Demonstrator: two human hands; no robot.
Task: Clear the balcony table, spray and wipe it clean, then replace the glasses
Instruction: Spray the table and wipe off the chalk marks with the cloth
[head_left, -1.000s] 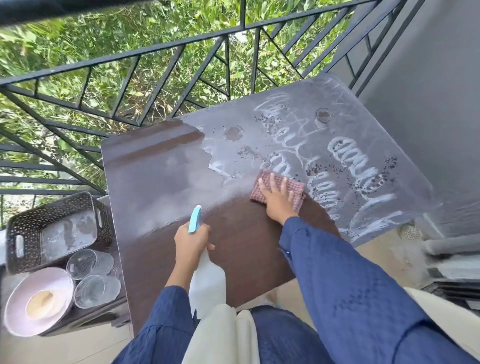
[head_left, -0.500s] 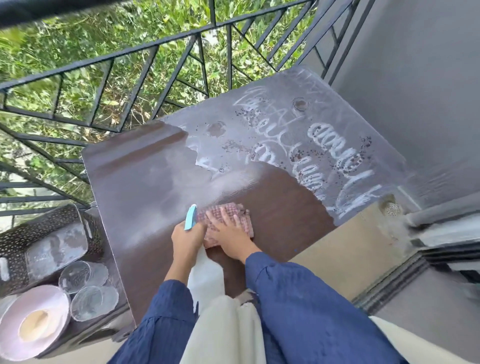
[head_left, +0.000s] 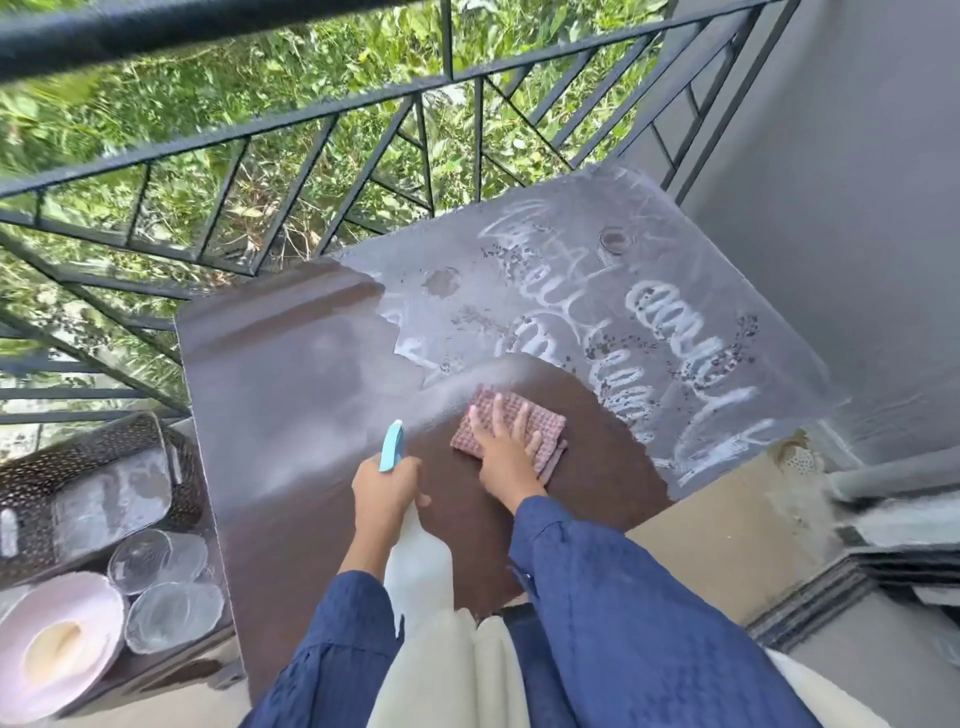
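1. Wiping the worktop (head_left: 311, 374): near and left parts showing dark and clean, far-right stretch beyond the right hand carrying white foam squiggles and dark specks.
2. Waiting off the worktop, left of the left hand: dark basket (head_left: 93, 467), pink bowl (head_left: 57, 644), and two glasses (head_left: 161, 561), not yet replaced.
3. Pressing the checked cloth (head_left: 511, 423) flat under the right hand (head_left: 506, 452), fingers spread open.
4. Gripping the spray bottle (head_left: 418, 561) in the closed left hand (head_left: 384, 493), blue trigger head pointing away.
5. Judging progress: clearing done, spraying done, wiping roughly halfway.
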